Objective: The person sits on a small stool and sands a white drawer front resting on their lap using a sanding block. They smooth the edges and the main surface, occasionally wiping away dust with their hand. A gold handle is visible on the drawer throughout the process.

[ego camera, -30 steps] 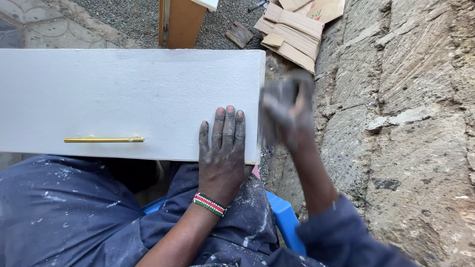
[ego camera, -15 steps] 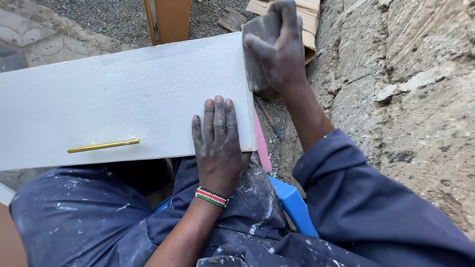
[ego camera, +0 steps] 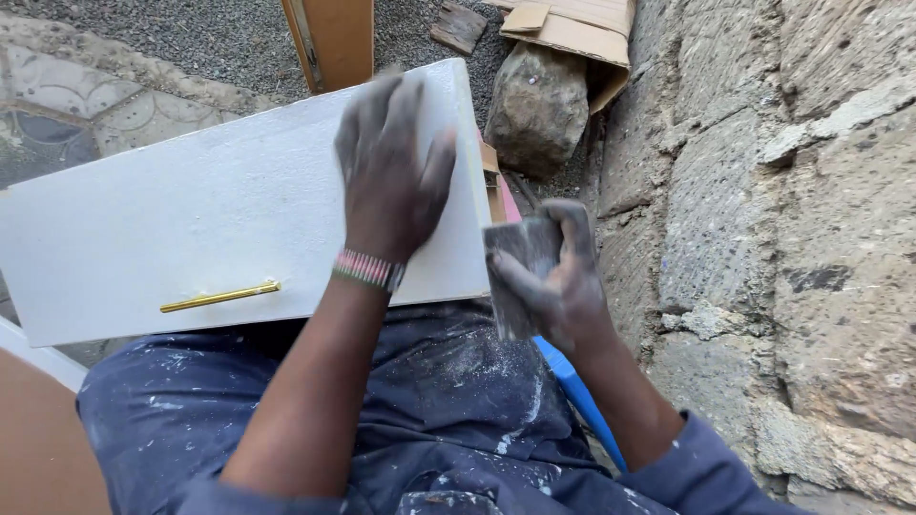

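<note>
A white painted panel [ego camera: 191, 210] with a thin gold bar handle [ego camera: 219, 297] lies across my lap. My left hand [ego camera: 391, 176], dusty and with a beaded band at the wrist, rests flat with spread fingers on the panel's right part. My right hand [ego camera: 558, 281] grips a folded grey piece of sandpaper [ego camera: 520, 262] just off the panel's right end, near its lower corner.
A rough stone wall [ego camera: 763, 238] runs close along the right. A big rock [ego camera: 537, 105], cardboard pieces [ego camera: 572, 29] and a brown wooden board [ego camera: 334, 38] lie beyond the panel on gravel. A blue seat edge [ego camera: 577, 391] shows under my leg.
My right hand has come down from the panel's far right corner to its near right end with the sandpaper. My left hand has slid further up the panel.
</note>
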